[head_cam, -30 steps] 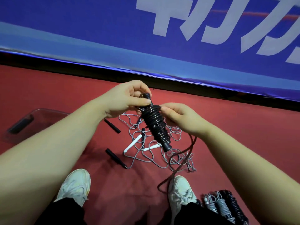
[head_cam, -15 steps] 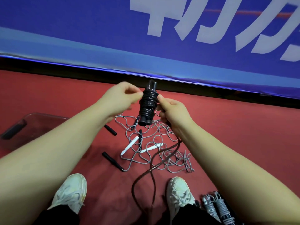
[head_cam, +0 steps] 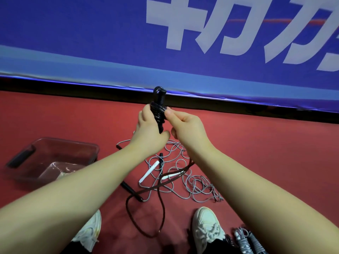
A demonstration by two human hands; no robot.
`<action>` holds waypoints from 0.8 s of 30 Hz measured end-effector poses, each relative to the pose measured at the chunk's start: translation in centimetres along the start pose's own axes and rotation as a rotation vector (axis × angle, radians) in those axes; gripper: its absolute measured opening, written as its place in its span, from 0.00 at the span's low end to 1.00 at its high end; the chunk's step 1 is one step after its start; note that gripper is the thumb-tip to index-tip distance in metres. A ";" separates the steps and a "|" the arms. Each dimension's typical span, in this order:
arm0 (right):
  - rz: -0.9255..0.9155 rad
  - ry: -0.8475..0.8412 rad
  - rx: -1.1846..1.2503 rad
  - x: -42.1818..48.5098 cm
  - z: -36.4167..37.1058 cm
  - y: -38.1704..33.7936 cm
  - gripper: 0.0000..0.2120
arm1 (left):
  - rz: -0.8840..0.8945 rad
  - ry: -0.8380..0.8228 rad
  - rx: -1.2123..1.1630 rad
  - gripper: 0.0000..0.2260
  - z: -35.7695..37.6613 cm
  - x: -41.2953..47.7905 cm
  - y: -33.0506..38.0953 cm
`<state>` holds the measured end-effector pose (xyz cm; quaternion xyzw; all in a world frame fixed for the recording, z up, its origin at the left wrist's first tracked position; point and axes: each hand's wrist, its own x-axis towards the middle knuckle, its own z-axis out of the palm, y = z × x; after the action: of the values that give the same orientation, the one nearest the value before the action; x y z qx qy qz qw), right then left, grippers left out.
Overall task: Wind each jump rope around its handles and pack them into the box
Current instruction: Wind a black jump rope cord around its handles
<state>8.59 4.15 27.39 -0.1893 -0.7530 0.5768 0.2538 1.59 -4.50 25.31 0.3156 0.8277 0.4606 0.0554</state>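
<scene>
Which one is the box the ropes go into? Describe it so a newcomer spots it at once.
Below the blue banner, look to the left part of the red floor. The box sits there, left of the loose grey rope tangle. It is the only see-through tub, with a dark handle at its left end.

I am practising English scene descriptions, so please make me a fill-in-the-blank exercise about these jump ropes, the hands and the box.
1. The left hand and the right hand hold a wound rope bundle whose colour is ___.
2. The clear box stands on the floor at the person's ___ side.
3. The loose grey ropes lie on a ___ floor.
Missing words: black; left; red.
</scene>
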 end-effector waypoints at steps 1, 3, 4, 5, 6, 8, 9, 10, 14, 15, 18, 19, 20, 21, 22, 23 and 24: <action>-0.012 -0.016 -0.020 0.0 0.0 -0.1 0.12 | 0.001 0.014 -0.013 0.35 0.0 0.1 -0.2; -0.057 -0.079 -0.130 0.1 -0.6 -0.5 0.12 | 0.016 0.049 -0.008 0.31 -0.4 0.6 -0.6; -0.093 -0.120 -0.239 0.3 -1.1 -0.8 0.12 | 0.030 0.058 0.005 0.28 -0.7 0.8 -0.8; -0.143 -0.157 -0.368 0.4 -1.6 -1.1 0.12 | 0.045 0.055 0.016 0.26 -0.9 0.9 -1.1; -0.200 -0.184 -0.491 0.6 -2.2 -1.4 0.11 | 0.061 0.041 0.018 0.26 -1.0 1.0 -1.2; -0.302 -0.190 -0.687 1.1 -3.3 -1.7 0.10 | 0.095 -0.025 -0.037 0.26 -1.0 0.8 -1.2; -0.348 -0.176 -0.777 1.3 -3.9 -1.7 0.11 | 0.117 -0.065 -0.094 0.27 -1.0 0.7 -1.1; -0.392 -0.160 -0.859 1.4 -4.4 -1.6 0.11 | 0.141 -0.097 -0.148 0.27 -1.0 0.6 -1.0; -0.524 -0.134 -0.967 1.6 -6.7 -0.8 0.12 | 0.184 -0.167 -0.262 0.25 -1.2 0.7 -0.7; -0.525 -0.135 -0.983 1.7 -7.6 -0.4 0.13 | 0.173 -0.171 -0.314 0.24 -1.4 0.9 -0.7; -0.404 -0.146 -0.918 2.5 -9.4 1.6 0.17 | 0.107 -0.184 -0.527 0.22 -2.5 1.2 -0.9; -0.306 -0.157 -0.756 2.6 -9.6 2.4 0.16 | 0.088 -0.193 -0.578 0.22 -2.8 1.2 -1.0; -0.177 -0.198 -0.509 2.6 -9.6 3.1 0.14 | 0.069 -0.204 -0.629 0.21 -2.9 1.2 -1.0; -0.035 -0.264 -0.218 2.4 -9.5 3.7 0.13 | 0.048 -0.219 -0.680 0.21 -3.0 1.2 -0.9; 0.116 -0.343 0.053 2.2 -9.4 4.4 0.12 | 0.024 -0.241 -0.729 0.21 -3.0 1.0 -0.8; 0.242 -0.420 0.242 2.0 -9.2 5.2 0.12 | 0.003 -0.272 -0.770 0.21 -2.9 0.8 -0.5; 0.339 -0.487 0.367 1.8 -9.1 5.8 0.12 | -0.015 -0.315 -0.804 0.21 -2.8 0.7 -0.3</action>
<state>12.61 13.72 23.92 -0.1199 -0.6330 0.7648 -0.0028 -0.15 -6.26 26.84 0.3296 0.5659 0.6923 0.3031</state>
